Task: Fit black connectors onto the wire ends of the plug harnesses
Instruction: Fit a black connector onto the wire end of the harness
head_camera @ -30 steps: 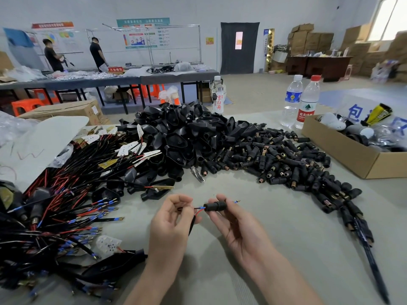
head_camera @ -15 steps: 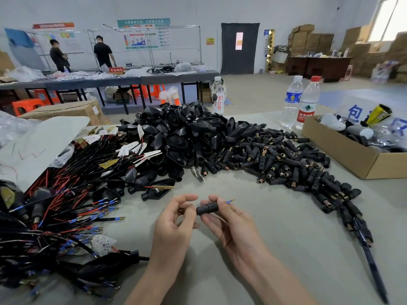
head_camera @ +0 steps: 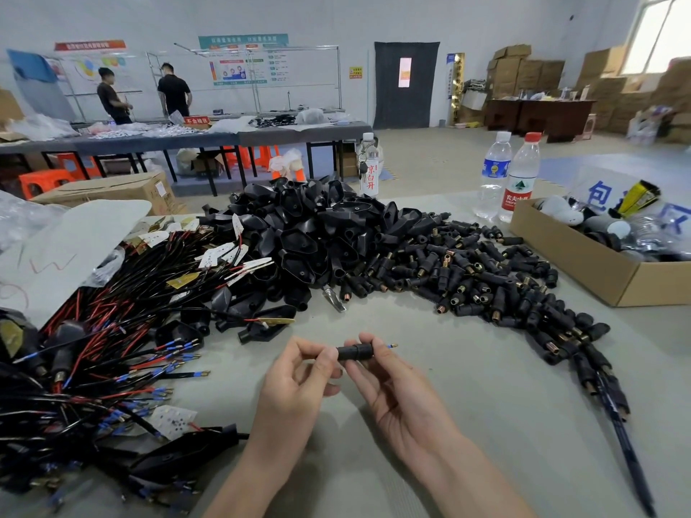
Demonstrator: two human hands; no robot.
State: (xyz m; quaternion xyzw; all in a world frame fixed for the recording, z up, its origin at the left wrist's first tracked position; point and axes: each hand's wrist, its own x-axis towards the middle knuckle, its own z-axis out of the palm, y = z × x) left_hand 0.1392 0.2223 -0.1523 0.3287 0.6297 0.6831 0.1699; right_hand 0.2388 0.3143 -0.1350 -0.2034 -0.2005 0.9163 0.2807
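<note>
connector pile [head_camera: 467, 271] lies well beyond the hands; left hand [head_camera: 295, 383] and right hand [head_camera: 396, 390] each pinch one connector [head_camera: 355, 352] at fingertips, long axis left-right, left on its left end, right on body; wire tip [head_camera: 392, 346] pokes out right

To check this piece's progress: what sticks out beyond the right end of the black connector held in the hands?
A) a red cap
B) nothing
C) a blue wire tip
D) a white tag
C: a blue wire tip pokes out past the black connector, which the left hand and right hand pinch between them.
</note>
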